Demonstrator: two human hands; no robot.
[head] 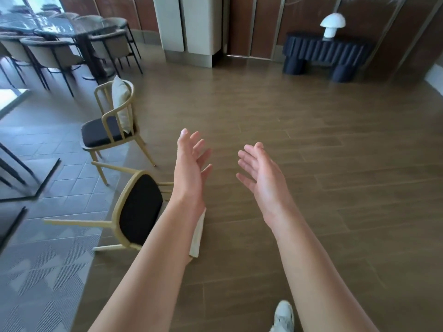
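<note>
Both hands are up in front with nothing in them: left hand (191,168) and right hand (261,173) have palms turned toward each other and fingers spread loose, so the grip on both is wide and not touching anything. The tipped chair (140,209) is lying on its side on the floor (335,188), just under and left of the left forearm, black seat facing the camera and legs sticking out to the left. A white pillow (197,238) lies right beside it, partly hidden by that arm. A second chair (105,133) stands upright a bit further back, with its own cushion (121,101) leaning on the backrest. There's a white shoe (284,316) at the bottom edge, and a dark console (326,51) with a white lamp (332,23) against the far wall.
</note>
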